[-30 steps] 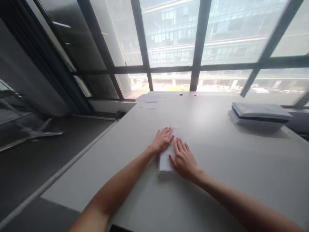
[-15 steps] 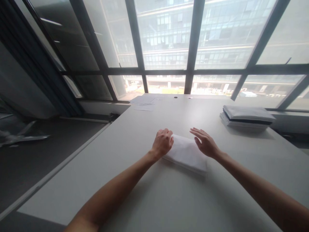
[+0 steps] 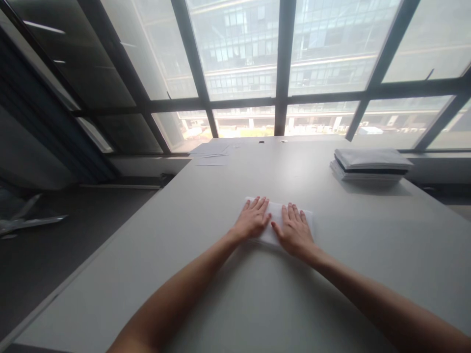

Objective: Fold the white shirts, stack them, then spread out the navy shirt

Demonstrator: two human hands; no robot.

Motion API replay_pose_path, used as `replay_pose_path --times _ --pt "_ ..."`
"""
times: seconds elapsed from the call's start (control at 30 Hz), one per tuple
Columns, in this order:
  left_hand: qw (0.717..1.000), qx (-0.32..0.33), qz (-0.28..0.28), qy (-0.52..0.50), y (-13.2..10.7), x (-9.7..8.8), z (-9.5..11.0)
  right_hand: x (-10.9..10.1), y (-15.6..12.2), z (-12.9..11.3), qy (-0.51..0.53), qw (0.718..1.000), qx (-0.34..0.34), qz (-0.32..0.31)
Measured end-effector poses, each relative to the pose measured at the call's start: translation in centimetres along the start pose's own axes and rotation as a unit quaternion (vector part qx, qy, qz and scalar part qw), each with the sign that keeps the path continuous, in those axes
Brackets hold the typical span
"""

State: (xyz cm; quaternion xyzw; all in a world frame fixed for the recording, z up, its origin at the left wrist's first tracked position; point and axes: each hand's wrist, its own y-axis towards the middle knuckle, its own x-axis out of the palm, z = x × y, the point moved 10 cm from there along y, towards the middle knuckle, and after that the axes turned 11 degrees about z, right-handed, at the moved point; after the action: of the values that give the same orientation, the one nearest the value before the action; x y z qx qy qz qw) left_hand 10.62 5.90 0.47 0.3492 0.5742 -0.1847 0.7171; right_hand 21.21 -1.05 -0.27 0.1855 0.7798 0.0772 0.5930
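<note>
A folded white cloth (image 3: 274, 237) lies flat on the white table (image 3: 235, 299) in front of me. My left hand (image 3: 253, 218) rests palm down on its left part, fingers spread. On its right part lies my right hand (image 3: 293, 229), also flat, with the thumb pointing toward the left hand. The two thumbs are close together but apart. Much of the cloth is covered by the hands; its far edge and right corner show.
A stack of folded white cloths (image 3: 372, 159) with a dark layer in it sits at the table's right side. Several white paper sheets (image 3: 209, 149) lie at the far left corner. Large windows (image 3: 239, 54) stand behind the table, and a dark curtain (image 3: 47, 113) hangs at left.
My right hand has come down from above the cloth onto its right part. My left hand has flattened from a curled pose. The cloth now lies turned straighter to me.
</note>
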Motion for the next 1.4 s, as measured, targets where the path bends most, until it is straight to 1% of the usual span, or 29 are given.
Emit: replay_pose_path --times 0.2,0.27,0.33,0.4,0.53,0.6,0.67,0.7,0.77,0.8,0.87,0.93,1.0,1.07,1.1,1.2,1.27,1.33,1.37,1.4 --pt "0.993 -0.101 -0.061 -0.018 -0.5 0.1 -5.3 -0.3 -1.4 2.5 -0.023 0.998 0.046 -0.027" --pt "0.990 -0.120 -0.070 -0.021 -0.8 0.3 -6.5 -0.3 -1.9 3.3 -0.026 0.997 0.059 -0.032" --pt "0.989 -0.130 -0.070 -0.026 -0.9 0.5 -7.1 -0.3 -2.3 4.3 -0.027 0.997 0.071 -0.033" --pt "0.988 -0.138 -0.064 -0.034 -0.8 0.9 -7.3 -0.4 -2.6 5.1 -0.024 0.997 0.068 -0.026" --pt "0.987 -0.147 -0.041 -0.048 -0.6 1.0 -7.5 -0.7 -2.5 6.1 -0.005 1.000 0.026 -0.004" --pt "0.987 -0.155 -0.021 -0.048 -0.5 0.3 -7.5 -0.9 -2.1 6.7 0.010 1.000 0.005 -0.004" --pt "0.988 -0.150 0.027 -0.036 -0.3 -1.3 -7.0 -1.4 -1.7 7.3 0.023 1.000 -0.006 -0.001" --pt "0.989 -0.134 0.056 -0.030 -0.2 -2.2 -6.3 -2.0 -1.5 7.5 0.028 1.000 -0.008 0.008" --pt "0.992 -0.073 0.104 -0.024 -0.1 -3.8 -3.8 -3.5 -1.2 7.4 0.035 0.998 -0.019 0.045" --pt "0.993 -0.034 0.110 -0.025 -0.1 -4.1 -2.3 -4.4 -1.1 7.0 0.038 0.996 -0.030 0.069" --pt "0.995 0.037 0.087 -0.028 -0.5 -3.6 0.7 -5.7 -1.4 5.6 0.043 0.992 -0.069 0.100" --pt "0.995 0.076 0.052 -0.023 -0.9 -2.6 2.7 -5.6 -1.9 4.0 0.040 0.989 -0.109 0.088" --pt "0.996 0.084 0.029 -0.015 -1.3 -1.6 3.5 -4.3 -2.5 3.0 0.032 0.990 -0.130 0.040" --pt "0.997 0.077 0.026 -0.007 -1.3 -1.1 3.5 -3.1 -2.9 2.7 0.030 0.991 -0.133 -0.001" --pt "0.997 0.075 0.026 -0.005 -1.3 -1.0 3.4 -2.8 -3.0 2.7 0.035 0.991 -0.130 -0.011" --pt "0.997 0.075 0.030 -0.001 -1.3 -0.9 3.1 -3.0 -2.6 3.2 0.083 0.990 -0.110 -0.002" --pt "0.996 0.077 0.037 0.000 -1.3 -1.3 3.2 -4.2 -2.0 4.6 0.149 0.986 -0.064 0.043" --pt "0.994 0.088 0.058 0.002 -1.5 -2.3 3.8 -5.8 -1.4 6.9 0.227 0.968 0.007 0.110" --pt "0.992 0.101 0.072 0.003 -1.7 -2.8 4.4 -6.4 -1.2 8.2 0.264 0.954 0.045 0.137" --pt "0.989 0.118 0.086 0.002 -1.9 -3.4 5.1 -6.7 -1.1 9.3 0.296 0.940 0.078 0.151"
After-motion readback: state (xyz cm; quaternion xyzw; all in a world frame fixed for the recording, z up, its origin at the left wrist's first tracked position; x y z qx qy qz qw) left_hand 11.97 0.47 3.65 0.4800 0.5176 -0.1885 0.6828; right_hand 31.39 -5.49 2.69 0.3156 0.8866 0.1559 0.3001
